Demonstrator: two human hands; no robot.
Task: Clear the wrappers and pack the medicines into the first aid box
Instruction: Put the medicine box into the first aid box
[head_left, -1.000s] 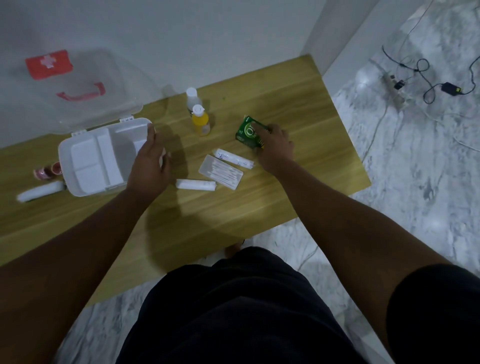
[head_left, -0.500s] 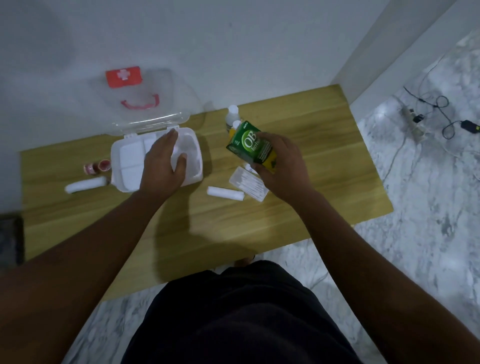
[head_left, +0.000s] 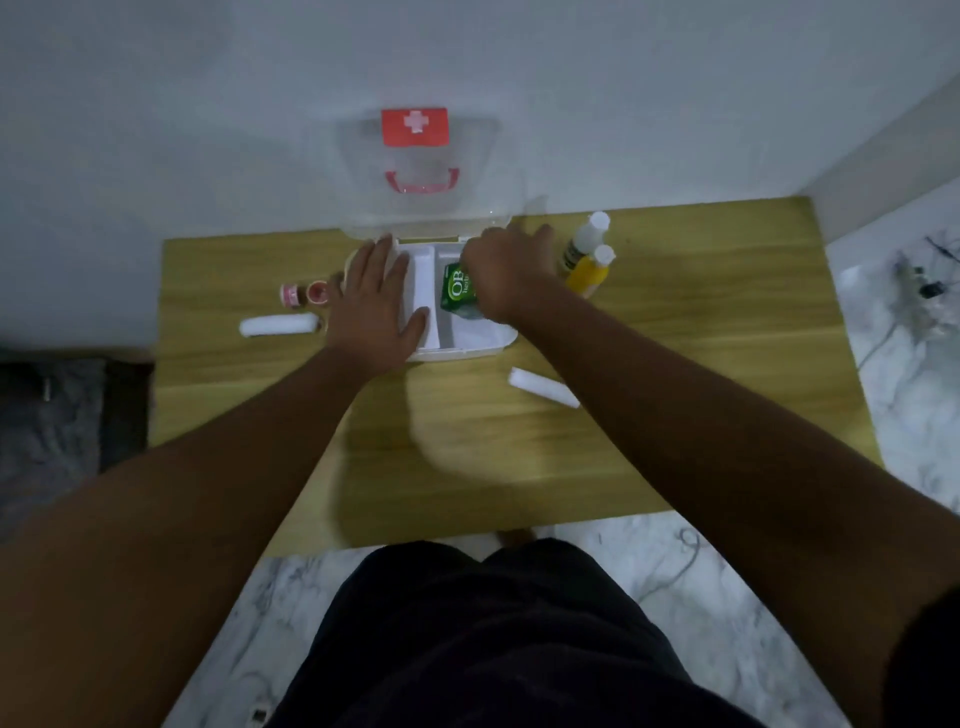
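The white first aid box stands open at the back of the wooden table, its clear lid with a red cross leaning on the wall. My right hand holds a green medicine carton inside the box's right compartment. My left hand lies flat with fingers spread on the box's left side. A white roll lies in front of the box beside my right forearm. A white bottle and a yellow bottle stand right of the box.
Two small pink-red jars and a white tube lie left of the box. A dark mat sits on the floor at the left. Cables and a power strip lie on the marble floor at the right.
My right hand lifted the green carton off the table and carried it left into the box. My left hand slid to the box's left side. The view swung right to centre the box.
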